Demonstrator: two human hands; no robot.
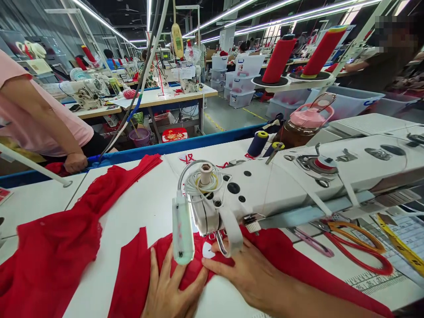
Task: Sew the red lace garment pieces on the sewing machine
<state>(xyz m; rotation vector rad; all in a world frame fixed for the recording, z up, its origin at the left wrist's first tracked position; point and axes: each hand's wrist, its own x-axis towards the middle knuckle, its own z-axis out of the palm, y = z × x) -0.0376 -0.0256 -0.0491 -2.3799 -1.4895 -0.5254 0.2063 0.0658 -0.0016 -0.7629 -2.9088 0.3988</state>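
A red fabric garment piece lies under the head of a white sewing machine. My left hand rests flat on it with fingers spread, left of the needle area. Close to the presser foot, my right hand lies on the same cloth, thumb and forefinger stretched out beside a small white patch. The machine's white strap partly covers my right fingers. A lit lamp on a bendable neck hangs just above my left fingers. The needle tip is hidden.
More red fabric lies at the left. Orange-handled scissors, a pink tool and a yellow tape measure lie at the right. Thread cones and a pink-lidded jug stand behind. A person in a pink shirt is at the left.
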